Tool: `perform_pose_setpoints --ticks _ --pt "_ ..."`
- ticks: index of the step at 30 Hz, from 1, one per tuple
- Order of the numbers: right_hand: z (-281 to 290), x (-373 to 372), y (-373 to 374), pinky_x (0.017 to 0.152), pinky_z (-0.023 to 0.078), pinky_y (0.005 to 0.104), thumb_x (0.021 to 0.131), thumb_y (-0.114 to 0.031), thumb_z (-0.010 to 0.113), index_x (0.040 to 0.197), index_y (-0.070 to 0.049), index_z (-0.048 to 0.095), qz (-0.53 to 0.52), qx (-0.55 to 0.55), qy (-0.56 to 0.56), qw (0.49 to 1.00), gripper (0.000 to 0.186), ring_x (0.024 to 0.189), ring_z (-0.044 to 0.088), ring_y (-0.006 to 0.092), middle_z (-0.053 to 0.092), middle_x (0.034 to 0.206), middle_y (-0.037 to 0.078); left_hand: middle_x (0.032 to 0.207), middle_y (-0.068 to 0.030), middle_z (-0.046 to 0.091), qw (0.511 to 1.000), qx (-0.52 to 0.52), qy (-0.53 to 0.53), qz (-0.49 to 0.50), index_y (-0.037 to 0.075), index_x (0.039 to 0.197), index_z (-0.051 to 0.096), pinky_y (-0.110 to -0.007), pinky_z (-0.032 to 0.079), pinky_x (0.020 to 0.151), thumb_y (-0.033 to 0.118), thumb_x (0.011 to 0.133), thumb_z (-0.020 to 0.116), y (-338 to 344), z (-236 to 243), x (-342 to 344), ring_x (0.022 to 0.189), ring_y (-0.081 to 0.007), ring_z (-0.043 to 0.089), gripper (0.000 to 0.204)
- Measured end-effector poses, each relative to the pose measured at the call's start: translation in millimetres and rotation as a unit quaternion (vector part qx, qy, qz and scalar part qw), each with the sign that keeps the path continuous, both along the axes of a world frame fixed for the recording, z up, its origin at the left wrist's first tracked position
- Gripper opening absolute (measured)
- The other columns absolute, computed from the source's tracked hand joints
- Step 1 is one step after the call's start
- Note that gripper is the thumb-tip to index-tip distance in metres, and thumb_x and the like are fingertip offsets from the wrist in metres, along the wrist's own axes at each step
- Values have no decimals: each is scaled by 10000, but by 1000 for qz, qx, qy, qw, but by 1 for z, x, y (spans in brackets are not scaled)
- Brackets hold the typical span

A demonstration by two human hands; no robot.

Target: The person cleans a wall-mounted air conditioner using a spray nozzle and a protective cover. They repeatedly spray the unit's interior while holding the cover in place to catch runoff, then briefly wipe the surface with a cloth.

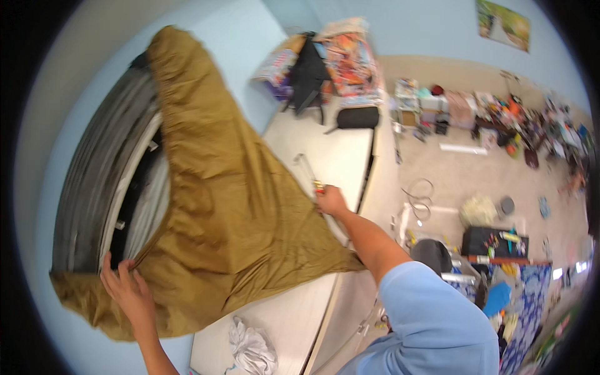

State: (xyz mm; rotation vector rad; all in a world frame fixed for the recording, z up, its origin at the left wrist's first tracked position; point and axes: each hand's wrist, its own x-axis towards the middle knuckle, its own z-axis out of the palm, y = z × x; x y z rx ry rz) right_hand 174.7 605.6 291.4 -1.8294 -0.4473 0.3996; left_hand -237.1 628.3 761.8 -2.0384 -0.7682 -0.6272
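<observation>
An olive-brown cloth cover (212,200) with a gathered edge hangs around a wall-mounted air conditioner (100,169), whose grey finned front and dark inner slot are exposed. At the unit's lower end my left hand (130,294) has its fingers apart, the tips touching the edge of the unit and cover. My right hand (331,201) is closed around the red-and-gold handle of a tool with a thin bent metal rod (304,164), held just above the cover's right side. Fine details of the tool are blurred.
Below is a whitish cabinet top (312,281) carrying a crumpled pale plastic bag (250,347), a black cylindrical pouch (357,117), a black bag (307,78) and a colourful printed bag (350,65). Floor clutter includes a black case (494,240), a grey bucket (505,206) and a coiled cable (420,195).
</observation>
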Motion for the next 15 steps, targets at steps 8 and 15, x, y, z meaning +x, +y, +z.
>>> perform_pose_setpoints --ticks 8,15 --pt "63 -18 -27 835 547 487 859 -288 631 961 16 712 68 -7 62 996 330 931 692 408 713 972 253 1434 -283 450 927 -369 -16 -67 12 1287 614 -553 351 1111 64 879 675 -33 -261 -17 1339 -459 431 416" --pt "32 -7 -1 656 520 392 902 -246 639 973 12 674 85 40 94 991 270 722 643 271 662 809 157 1184 -179 555 881 -451 -139 -29 59 1290 637 -431 463 966 59 849 721 -129 -338 -20 1098 -345 551 449"
